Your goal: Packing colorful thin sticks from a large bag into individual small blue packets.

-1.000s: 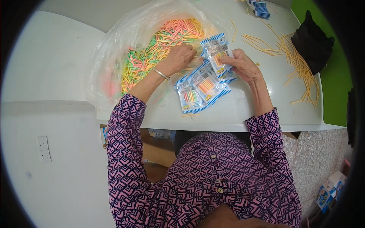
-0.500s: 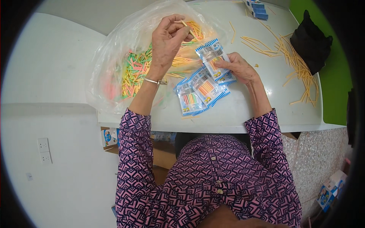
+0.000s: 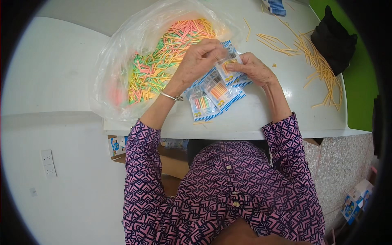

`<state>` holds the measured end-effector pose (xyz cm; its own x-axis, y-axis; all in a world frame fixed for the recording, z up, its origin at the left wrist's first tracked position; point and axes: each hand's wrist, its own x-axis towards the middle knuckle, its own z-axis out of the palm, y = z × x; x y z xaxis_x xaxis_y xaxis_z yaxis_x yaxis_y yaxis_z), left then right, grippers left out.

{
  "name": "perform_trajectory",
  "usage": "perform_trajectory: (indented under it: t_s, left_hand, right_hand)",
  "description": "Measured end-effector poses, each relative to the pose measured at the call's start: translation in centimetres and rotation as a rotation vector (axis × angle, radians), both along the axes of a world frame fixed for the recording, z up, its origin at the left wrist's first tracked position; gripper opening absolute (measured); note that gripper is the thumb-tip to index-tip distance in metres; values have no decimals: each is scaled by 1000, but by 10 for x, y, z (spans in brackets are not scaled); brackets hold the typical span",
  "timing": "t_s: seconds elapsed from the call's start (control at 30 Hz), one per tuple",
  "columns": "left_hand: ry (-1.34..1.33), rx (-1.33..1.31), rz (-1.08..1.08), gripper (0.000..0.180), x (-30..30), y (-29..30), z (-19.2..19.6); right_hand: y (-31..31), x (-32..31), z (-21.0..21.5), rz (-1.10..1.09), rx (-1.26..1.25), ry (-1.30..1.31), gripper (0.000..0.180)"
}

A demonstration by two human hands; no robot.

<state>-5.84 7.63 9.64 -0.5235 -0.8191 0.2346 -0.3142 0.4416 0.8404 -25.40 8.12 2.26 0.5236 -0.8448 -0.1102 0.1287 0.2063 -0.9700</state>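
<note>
Blue-and-white striped plastic edges the clear-windowed packet (image 3: pixel 227 74) of coloured sticks in the right hand (image 3: pixel 257 71), its thumb pressed flat across the front and the other fingers out of sight behind, so the packet is firmly pinched at its right side. It stands tilted above a fanned pile of similar packets (image 3: pixel 217 88) on the white desk (image 3: pixel 253 118). The left hand (image 3: pixel 202 59) meets the packet's upper left part, its fingers bent and drawn together at the top end; they hide their own tips, so I cannot tell whether they grip the packet's edge, a stick or nothing.

Half a second ago the left hand was raised over the bag with a thin yellow stick between thumb and forefinger; now it has come down to the packet, and the heap it covered shows again. The right hand has kept its hold in nearly the same place.

Left of the packets, a large translucent plastic bag (image 3: pixel 107 87) lies open around a heap of pink, green, yellow and orange sticks (image 3: pixel 152 75). A metal bangle (image 3: pixel 168 96) circles the left wrist. On the right, longer pale-yellow sticks (image 3: pixel 321 67) lie scattered beside a crumpled black bag (image 3: pixel 334 43), near a green panel (image 3: pixel 363 98).
</note>
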Motion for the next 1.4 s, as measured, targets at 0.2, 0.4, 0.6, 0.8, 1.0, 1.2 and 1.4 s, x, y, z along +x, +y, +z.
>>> perform_trajectory:
  t_s: [0.2,0.4,0.6,0.8,1.0,1.2,1.4]
  left_hand:
    - [-171,133,80,20,14,31,2]
    - [62,293,111,25,40,53,-38]
    - [-322,-222,203,33,39,43,-38]
    - [-224,-293,232,29,28,10,-35]
    - [-76,-195,141,26,0,-24,-23]
    - [16,44,129,13,-3,-16,-26]
    - [12,-139,218,14,-2,-2,-29]
  right_hand:
    - [14,5,22,238,-141,229,24]
    - [-13,-26,2,-179,-290,289,31]
    - [-13,-2,-38,-599,-855,1041,34]
    - [-17,-10,-28,-518,-676,878,27]
    - [-7,-7,4,-450,-543,295,19]
    - [5,1,22,-356,-371,150,20]
    - [10,3,30,-273,-298,235,22]
